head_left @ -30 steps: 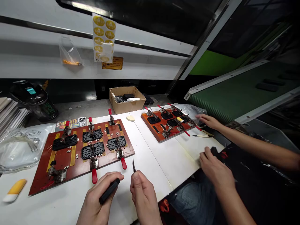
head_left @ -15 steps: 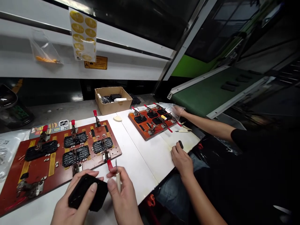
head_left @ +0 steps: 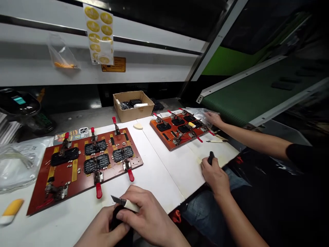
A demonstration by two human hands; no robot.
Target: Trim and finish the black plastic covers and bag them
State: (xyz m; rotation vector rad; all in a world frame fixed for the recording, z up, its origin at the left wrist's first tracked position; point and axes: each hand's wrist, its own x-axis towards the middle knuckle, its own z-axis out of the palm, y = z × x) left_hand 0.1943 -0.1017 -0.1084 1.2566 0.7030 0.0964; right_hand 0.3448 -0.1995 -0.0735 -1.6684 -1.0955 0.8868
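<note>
Yellow label (head_left: 119, 63) bears unreadable print; right hand (head_left: 147, 211) grips knife (head_left: 131, 206).

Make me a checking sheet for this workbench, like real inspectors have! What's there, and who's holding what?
Surface: white table; on it two boards, one nearer, one farther, both bearing black panels.
Work things: knife, blade out; black piece, partly hidden.
Clutter: cardboard box, plastic bag, phone.
Hands: left hand holds the black piece; right hand holds the knife close to it.
Cables: nothing seen for certain.
Surroundings: green belt; co-worker's hand holding something dark.
</note>
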